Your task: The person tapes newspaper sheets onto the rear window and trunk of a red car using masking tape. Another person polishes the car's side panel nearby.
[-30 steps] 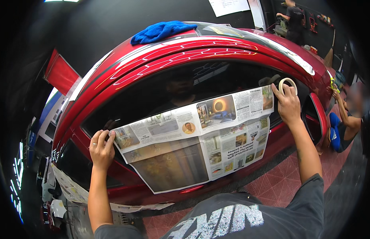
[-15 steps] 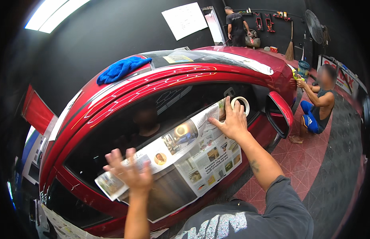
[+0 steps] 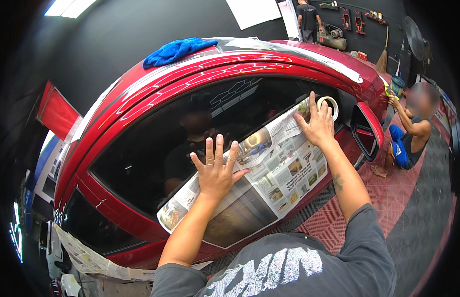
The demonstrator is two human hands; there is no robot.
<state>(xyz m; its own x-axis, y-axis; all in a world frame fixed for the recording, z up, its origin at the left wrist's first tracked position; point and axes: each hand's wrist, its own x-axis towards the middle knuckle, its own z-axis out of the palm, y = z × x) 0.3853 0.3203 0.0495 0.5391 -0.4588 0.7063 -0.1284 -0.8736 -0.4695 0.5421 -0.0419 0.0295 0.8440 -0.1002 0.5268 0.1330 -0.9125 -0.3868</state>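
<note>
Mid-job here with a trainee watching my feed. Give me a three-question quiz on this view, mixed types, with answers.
1. Multiple choice: which of these is nearest the right hand?
a) a broom
b) a roll of tape
c) a bucket

2. True or false: the left hand is closed into a fist.

3. Fill in the blank: the blue cloth lies on the ____ of the red car.

Key
1. b: the roll of tape is right beside its fingers.
2. False: its fingers are spread over the newspaper.
3. roof.
</note>
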